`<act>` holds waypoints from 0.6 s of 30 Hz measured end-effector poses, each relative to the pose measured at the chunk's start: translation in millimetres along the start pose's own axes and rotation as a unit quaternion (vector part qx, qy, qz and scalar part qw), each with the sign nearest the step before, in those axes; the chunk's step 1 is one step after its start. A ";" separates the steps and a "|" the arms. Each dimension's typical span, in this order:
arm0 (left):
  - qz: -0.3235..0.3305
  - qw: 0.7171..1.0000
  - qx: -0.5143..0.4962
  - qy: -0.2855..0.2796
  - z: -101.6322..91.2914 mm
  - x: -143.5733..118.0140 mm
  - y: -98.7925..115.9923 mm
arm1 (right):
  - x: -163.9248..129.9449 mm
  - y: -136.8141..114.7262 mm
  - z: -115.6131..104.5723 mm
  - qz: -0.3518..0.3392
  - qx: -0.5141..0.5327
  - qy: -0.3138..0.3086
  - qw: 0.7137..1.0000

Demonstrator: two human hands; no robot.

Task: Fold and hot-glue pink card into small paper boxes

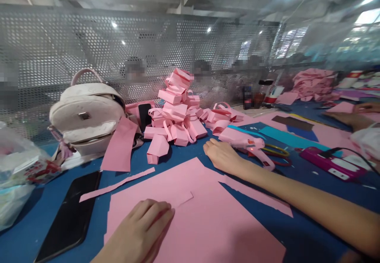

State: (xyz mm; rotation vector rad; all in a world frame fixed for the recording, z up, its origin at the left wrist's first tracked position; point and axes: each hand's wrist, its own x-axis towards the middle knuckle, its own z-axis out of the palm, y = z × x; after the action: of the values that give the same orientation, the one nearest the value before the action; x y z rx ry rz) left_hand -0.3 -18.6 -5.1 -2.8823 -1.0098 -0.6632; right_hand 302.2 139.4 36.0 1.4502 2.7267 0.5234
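Observation:
My left hand [142, 227] rests palm down on a large pink paper sheet [208, 223] at the near edge, fingers slightly bent, fingertips next to a small cut pink strip [181, 198]. It holds nothing. My right hand [221, 156] lies palm down at the sheet's far corner, arm stretched in from the right. Its fingers lie just short of the back of a pink glue gun [247, 143] without gripping it. Behind stands a pile of folded pink paper boxes [176, 112].
A black phone [69, 215] lies at the near left, beside a long pink strip [117, 183]. A white backpack [87, 116] and plastic bags [18, 172] stand at the left. Scissors [274, 152], a magenta device [334, 164] and another person's hand [356, 116] are at the right. Mesh screen behind.

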 end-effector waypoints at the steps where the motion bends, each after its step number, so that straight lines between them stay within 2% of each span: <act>1: -0.001 1.000 -0.002 -0.002 -0.4 0.0 0.3 | -1.4 3.4 -0.9 0.004 0.004 0.002 1.000; 8: 0.002 1.000 0.005 0.012 5.8 -1.7 -2.6 | -11.0 24.3 -5.7 0.018 0.055 0.024 0.998; 12: 0.021 0.999 0.009 0.032 7.7 -1.4 -4.5 | -9.0 24.8 -1.3 0.011 0.078 0.023 0.997; 18: 0.003 1.000 0.006 0.017 5.9 -1.0 -2.2 | -5.9 24.8 6.5 0.010 0.095 0.010 0.995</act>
State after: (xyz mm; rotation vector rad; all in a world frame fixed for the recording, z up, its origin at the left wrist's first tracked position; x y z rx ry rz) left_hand -0.1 -16.6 -11.1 -2.8514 -0.9962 -0.7016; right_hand 326.6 149.2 36.3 1.5189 2.8482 0.2853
